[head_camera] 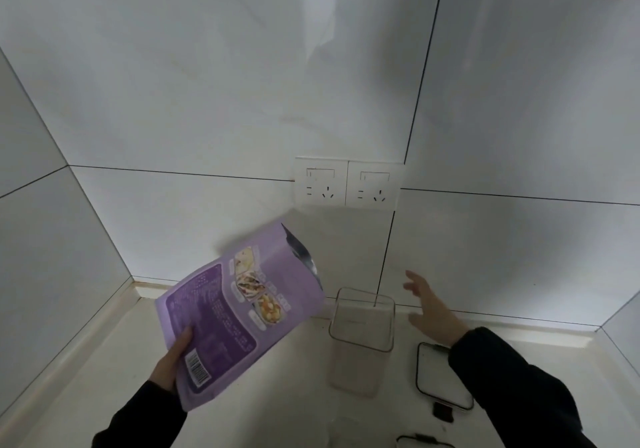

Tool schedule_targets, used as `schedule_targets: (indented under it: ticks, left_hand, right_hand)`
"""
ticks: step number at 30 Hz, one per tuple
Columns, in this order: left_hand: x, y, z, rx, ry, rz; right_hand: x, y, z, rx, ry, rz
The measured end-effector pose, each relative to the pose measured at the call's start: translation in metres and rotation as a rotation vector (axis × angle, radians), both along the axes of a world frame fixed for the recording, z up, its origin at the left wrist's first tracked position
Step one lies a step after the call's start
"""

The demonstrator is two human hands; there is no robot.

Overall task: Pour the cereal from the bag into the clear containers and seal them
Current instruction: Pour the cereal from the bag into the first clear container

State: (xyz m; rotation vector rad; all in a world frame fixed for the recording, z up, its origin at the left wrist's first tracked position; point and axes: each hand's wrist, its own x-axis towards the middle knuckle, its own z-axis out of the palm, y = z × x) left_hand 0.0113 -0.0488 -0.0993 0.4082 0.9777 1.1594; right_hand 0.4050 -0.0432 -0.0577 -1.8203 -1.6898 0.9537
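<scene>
- Two bare hands in dark sleeves reach over a pale counter (277, 395) set into a corner of white tiled walls.
- Left hand (171, 361), over the counter's near left part, grips the bottom edge of a purple bag (239, 312), thumb on the printed face beside a barcode, the other fingers hidden behind it.
- Bag is held in the air, tilted, its opened top pointing up and to the right, with silver lining showing at the mouth. The mouth sits above and just left of a clear container (360, 336), not touching it. No cereal can be seen leaving the bag.
- Container stands upright near the counter's back edge, right of centre, its top open. Its inside looks pale; whether it holds cereal cannot be told.
- Right hand (429, 309) hovers just right of the container's rim, fingers spread wide and holding nothing, apart from the container.
- Clear lid (436, 378) with a dark rim lies flat on the counter right of the container, partly under the right sleeve.
- Second lid (420, 442) shows only as a rim at the counter's near edge.
- Double wall socket (346, 182) sits on the back wall above the container.
</scene>
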Motion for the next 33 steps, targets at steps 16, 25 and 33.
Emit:
schedule_targets:
  ticks: [16,25,33]
  left_hand:
    - [0.009,0.004,0.028,0.004,0.075,-0.036]
    - [0.014,0.003,0.037,-0.004,0.121,-0.052]
    - [0.015,-0.005,0.047,-0.040,0.209,-0.097]
  right_hand:
    - [-0.035,-0.016,-0.068,0.038,0.297,0.050]
    - [-0.032,-0.014,-0.049,0.118,0.112,0.112]
    - [-0.045,-0.015,-0.046,0.132,-0.015,0.174]
